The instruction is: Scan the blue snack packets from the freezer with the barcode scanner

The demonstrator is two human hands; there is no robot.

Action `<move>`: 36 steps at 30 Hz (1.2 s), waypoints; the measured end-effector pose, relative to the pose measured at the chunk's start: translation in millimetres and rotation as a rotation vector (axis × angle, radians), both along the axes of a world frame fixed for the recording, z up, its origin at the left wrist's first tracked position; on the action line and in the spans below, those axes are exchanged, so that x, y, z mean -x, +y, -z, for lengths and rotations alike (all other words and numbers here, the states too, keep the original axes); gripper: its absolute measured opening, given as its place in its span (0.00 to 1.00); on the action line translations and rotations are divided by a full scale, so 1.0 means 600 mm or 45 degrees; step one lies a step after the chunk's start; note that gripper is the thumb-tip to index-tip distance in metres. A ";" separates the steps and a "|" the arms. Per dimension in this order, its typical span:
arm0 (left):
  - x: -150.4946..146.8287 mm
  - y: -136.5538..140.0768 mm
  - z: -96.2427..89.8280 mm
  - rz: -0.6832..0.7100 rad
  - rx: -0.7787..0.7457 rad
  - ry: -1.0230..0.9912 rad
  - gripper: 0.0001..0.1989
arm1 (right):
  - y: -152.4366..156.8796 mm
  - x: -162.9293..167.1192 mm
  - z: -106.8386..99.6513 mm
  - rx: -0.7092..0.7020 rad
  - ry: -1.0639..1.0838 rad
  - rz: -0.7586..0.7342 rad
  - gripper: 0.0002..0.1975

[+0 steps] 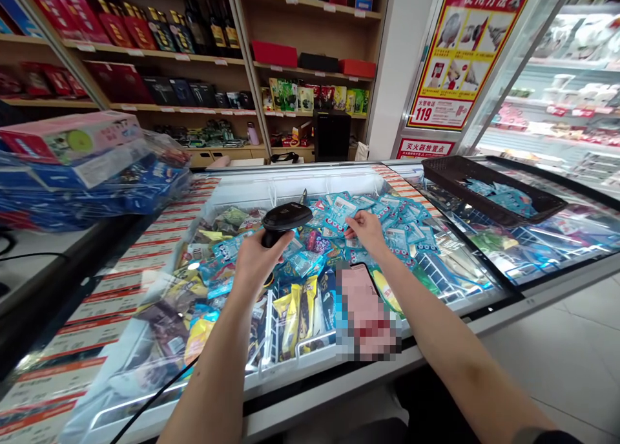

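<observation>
My left hand (256,260) is wrapped round the handle of a black barcode scanner (287,216), whose head points right, toward my other hand. With thumb and fingers pinched, my right hand (365,231) holds a small light-blue packet (341,212) by its edge. Many like packets (404,218) lie spread in a loose pile on the freezer's glass top around and beyond that hand. A phone (365,308), partly blurred out, rests on the glass near the front edge, between my forearms. The scanner's cable (157,395) runs down to the lower left.
Under the glass of the chest freezer (271,357) are wire baskets with ice creams (295,315). A brown tray (494,189) holding several blue packets sits at right. Wrapped boxes (87,166) are stacked at left. Price labels (121,289) line the glass. Shelves stand behind.
</observation>
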State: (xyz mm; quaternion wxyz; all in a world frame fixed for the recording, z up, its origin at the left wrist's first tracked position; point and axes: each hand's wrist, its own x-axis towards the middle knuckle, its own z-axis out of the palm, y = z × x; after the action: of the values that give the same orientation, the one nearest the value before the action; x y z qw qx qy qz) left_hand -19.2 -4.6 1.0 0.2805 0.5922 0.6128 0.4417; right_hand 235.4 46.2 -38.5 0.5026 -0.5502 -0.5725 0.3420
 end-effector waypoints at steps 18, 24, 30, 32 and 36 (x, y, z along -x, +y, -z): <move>-0.025 -0.017 -0.010 0.147 0.070 0.144 0.24 | -0.002 -0.003 0.003 0.017 -0.039 -0.068 0.10; -0.023 -0.018 -0.010 0.133 0.038 0.125 0.23 | -0.005 0.001 0.000 0.020 -0.094 -0.035 0.11; -0.023 -0.019 -0.009 0.125 0.029 0.127 0.24 | -0.006 0.000 0.001 -0.027 -0.064 -0.064 0.11; -0.023 -0.019 -0.011 0.118 0.034 0.128 0.24 | -0.005 -0.001 0.002 -0.062 -0.029 -0.085 0.11; -0.025 -0.020 -0.016 0.121 0.042 0.141 0.23 | -0.005 -0.001 0.002 -0.072 0.007 -0.091 0.11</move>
State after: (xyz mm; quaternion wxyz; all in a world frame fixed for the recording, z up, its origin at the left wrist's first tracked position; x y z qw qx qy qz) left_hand -4.3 -16.8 10.3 0.2765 0.6395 0.6057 0.3843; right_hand 235.9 43.2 -39.8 0.5070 -0.5141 -0.5999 0.3447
